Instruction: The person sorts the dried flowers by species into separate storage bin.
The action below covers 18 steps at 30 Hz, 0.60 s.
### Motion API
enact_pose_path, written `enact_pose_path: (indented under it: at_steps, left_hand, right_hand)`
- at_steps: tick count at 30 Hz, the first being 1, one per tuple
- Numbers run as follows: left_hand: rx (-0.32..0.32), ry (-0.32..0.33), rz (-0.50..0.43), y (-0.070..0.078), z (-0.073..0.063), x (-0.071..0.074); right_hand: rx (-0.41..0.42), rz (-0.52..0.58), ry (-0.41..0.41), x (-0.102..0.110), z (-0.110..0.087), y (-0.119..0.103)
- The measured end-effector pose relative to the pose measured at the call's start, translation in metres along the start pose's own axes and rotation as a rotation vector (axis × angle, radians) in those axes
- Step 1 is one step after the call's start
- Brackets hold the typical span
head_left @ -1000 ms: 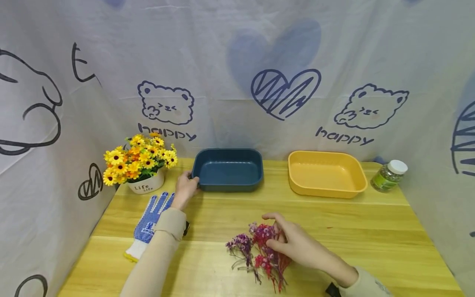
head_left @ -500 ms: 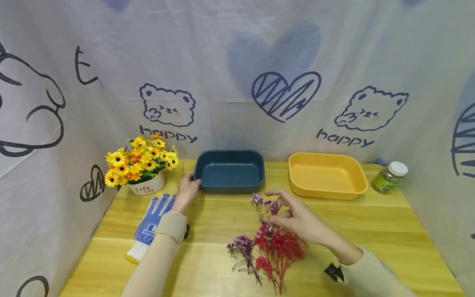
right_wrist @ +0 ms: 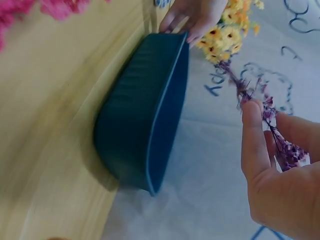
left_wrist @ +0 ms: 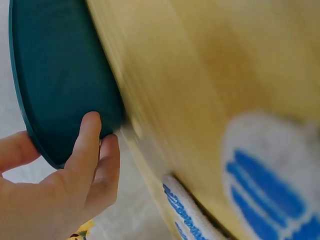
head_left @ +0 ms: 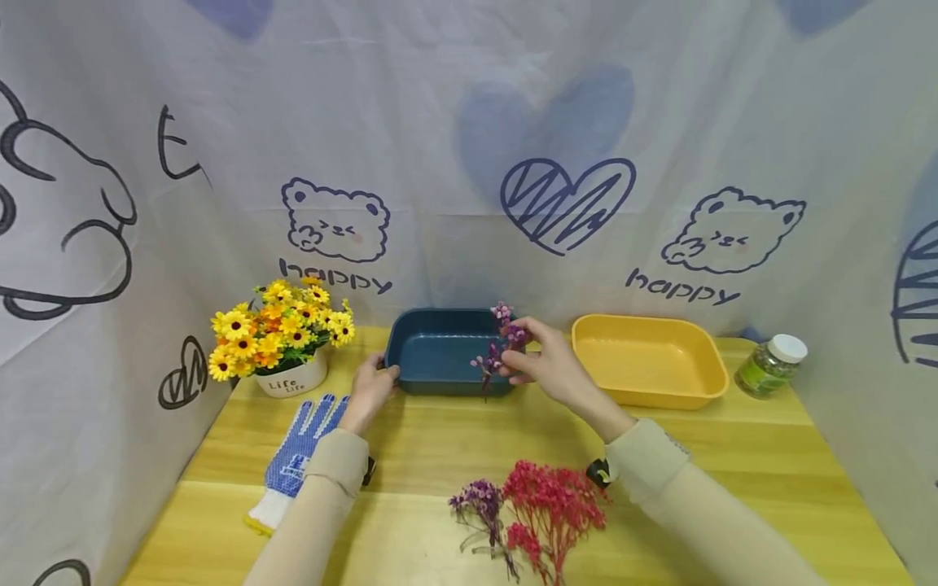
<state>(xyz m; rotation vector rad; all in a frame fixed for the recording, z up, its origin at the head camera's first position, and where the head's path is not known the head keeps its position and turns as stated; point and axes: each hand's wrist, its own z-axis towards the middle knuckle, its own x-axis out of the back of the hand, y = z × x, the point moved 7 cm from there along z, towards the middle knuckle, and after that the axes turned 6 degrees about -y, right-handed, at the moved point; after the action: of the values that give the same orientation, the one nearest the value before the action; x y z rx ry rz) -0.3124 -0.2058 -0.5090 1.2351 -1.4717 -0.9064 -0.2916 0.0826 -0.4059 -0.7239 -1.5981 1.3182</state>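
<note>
At the left end of a dark teal tray (head_left: 440, 381), my left hand (head_left: 372, 389) grips the corner; the left wrist view has a finger over the rim (left_wrist: 20, 95) and others against the outer wall. My right hand (head_left: 553, 362) pinches a sprig of purple dried flowers (head_left: 489, 360), held over the tray's right end in the head view. The right wrist view shows the sprig (right_wrist: 269, 111) between thumb and fingers, above the tray's wall. Nearer me on the wood table lie another purple sprig (head_left: 478, 498) and a bunch of red dried flowers (head_left: 553, 496).
To the right stand a yellow tray (head_left: 645, 394) and a white-lidded jar (head_left: 769, 368). A blue and white work glove (head_left: 293, 460) lies beside my left forearm, with a pot of yellow flowers (head_left: 282, 334) behind it. A printed cloth (head_left: 440, 163) hangs around the table.
My right hand has lifted the purple sprig off the red bunch and carried it forward over the teal tray. The left hand has stayed at the tray's left end.
</note>
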Motion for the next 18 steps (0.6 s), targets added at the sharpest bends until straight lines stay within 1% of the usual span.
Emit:
enact_pose_path:
  at_steps: [4,8,11,14,18]
  left_hand:
    - [-0.005,-0.007,0.015,0.000,-0.001,-0.002]
    - [-0.010,-0.005,0.026,-0.003,-0.004,-0.005]
    - [-0.018,-0.008,0.032,-0.003,-0.004,-0.008]
    - [-0.020,-0.015,0.033,-0.002,-0.002,-0.009]
    - [-0.028,-0.002,0.040,0.002,0.000,-0.008]
  right_hand:
    - [-0.006,0.024,0.075,-0.001,0.023,0.011]
    - [-0.025,0.023,0.131,-0.009,0.043,0.025]
    - [-0.045,-0.025,0.163,-0.016,0.054,0.031]
    - [-0.058,-0.088,0.175,-0.022,0.065,0.035]
    - [-0.079,-0.182,0.165,-0.035,0.080,0.037]
